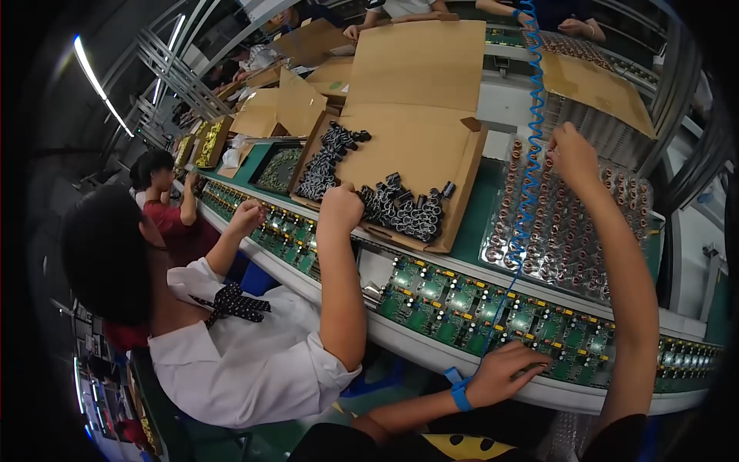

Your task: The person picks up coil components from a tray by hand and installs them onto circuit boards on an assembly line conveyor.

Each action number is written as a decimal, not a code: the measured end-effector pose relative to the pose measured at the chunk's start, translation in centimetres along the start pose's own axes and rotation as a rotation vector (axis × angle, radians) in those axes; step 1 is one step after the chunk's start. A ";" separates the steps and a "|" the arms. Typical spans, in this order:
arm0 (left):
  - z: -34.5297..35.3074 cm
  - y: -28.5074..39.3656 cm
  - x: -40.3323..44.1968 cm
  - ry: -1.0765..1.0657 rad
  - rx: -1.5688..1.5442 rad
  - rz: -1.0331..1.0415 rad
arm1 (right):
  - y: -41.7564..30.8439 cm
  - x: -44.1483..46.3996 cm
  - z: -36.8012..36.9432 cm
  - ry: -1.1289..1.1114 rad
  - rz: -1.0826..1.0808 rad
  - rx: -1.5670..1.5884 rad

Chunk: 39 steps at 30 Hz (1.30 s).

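My left hand [504,375], with a blue wrist strap [457,389] on it, rests at the near edge of a row of green circuit boards [454,296]. Its thumb and fingers come together over a board; what they pinch, if anything, is too small to tell. Farther off, my right hand [573,158] reaches over a clear plastic tray [493,250] of copper-wound ring coils [550,223]. The fingers are closed in a pinch near the tray's back part, and I cannot make out what lies between them. A coiled blue cord [533,115] hangs beside this hand.
At my left a co-worker in a white shirt [254,362] reaches to a cardboard box [454,154] of black capacitors [404,208]. Stacked trays [593,123] under cardboard stand behind the coil tray. More people work along the line and across it.
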<state>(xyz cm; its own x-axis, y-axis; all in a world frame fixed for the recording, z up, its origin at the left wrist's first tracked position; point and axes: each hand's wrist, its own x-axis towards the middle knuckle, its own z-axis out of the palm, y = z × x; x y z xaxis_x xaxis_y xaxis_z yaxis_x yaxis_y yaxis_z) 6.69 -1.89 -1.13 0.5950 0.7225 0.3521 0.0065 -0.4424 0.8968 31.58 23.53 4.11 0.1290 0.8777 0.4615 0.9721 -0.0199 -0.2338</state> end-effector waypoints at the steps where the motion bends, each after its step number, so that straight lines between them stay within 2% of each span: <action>1: -0.1 0.0 0.0 -0.012 -0.009 -0.021 | -0.2 -0.1 -0.3 0.009 -0.048 -0.032; 3: -0.1 0.0 0.0 -0.031 -0.022 -0.038 | -0.6 0.1 -0.1 0.019 -0.091 -0.070; 5: -0.1 0.0 -0.2 -0.050 -0.025 -0.064 | -1.0 0.5 0.8 0.012 -0.198 -0.347; 6: -0.1 0.0 -0.2 -0.057 -0.027 -0.062 | -1.1 0.6 1.1 0.013 -0.192 -0.351; 8: -0.1 0.0 -0.2 -0.049 -0.034 -0.060 | -1.8 0.7 1.1 -0.088 -0.258 -0.511; 15: 0.3 -0.7 -0.5 -0.067 -0.034 -0.068 | -1.5 -1.4 0.2 0.116 -0.346 -0.472; 17: 0.2 -0.7 -0.3 -0.060 -0.007 -0.058 | -1.7 -3.2 -1.3 0.268 -0.294 -0.234; 18: 0.1 -0.7 -0.2 -0.068 -0.005 -0.058 | -2.0 -4.6 -2.4 0.270 -0.286 -0.234; 20: 0.2 -0.7 0.2 0.060 0.048 0.094 | -2.8 -8.2 -5.5 0.311 -0.200 0.212; 22: -0.1 -0.3 0.0 0.064 0.031 0.018 | -3.4 -12.4 -8.7 0.245 -0.061 0.436; 23: -0.3 0.0 -0.1 0.073 0.015 -0.057 | -3.1 -14.6 -10.0 0.227 -0.022 0.480; 25: -0.6 0.5 0.4 0.088 0.066 -0.045 | -1.9 -18.8 -11.5 0.207 0.025 0.525; 27: -0.6 0.8 0.9 0.196 0.273 0.061 | -0.5 -22.2 -11.8 0.293 0.163 0.568; 28: -0.7 1.2 1.3 0.199 0.222 -0.002 | -0.1 -23.2 -11.8 0.288 0.171 0.571; 30: -1.0 2.1 2.1 0.187 0.124 -0.203 | 0.8 -25.5 -12.1 0.300 0.321 0.586; 31: -1.0 2.0 2.4 0.182 0.079 -0.286 | 1.3 -25.9 -12.2 0.327 0.278 0.592; 33: -0.6 0.8 3.2 0.230 -0.292 -0.385 | 1.7 -26.0 -12.3 0.339 0.304 0.621; 34: -0.6 1.4 3.6 0.241 -0.318 -0.435 | 1.8 -26.0 -12.4 0.337 0.289 0.623; 39: -0.7 1.3 4.3 0.181 -0.331 -0.486 | 1.3 -26.5 -13.0 0.293 0.309 0.674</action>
<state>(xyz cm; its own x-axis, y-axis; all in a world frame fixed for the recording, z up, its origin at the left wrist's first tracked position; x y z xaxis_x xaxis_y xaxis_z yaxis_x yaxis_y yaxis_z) 8.75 1.02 1.78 0.4408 0.8916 -0.1040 -0.0241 0.1275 0.9915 31.93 -6.03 2.72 0.5104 0.7166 0.4754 0.5677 0.1344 -0.8122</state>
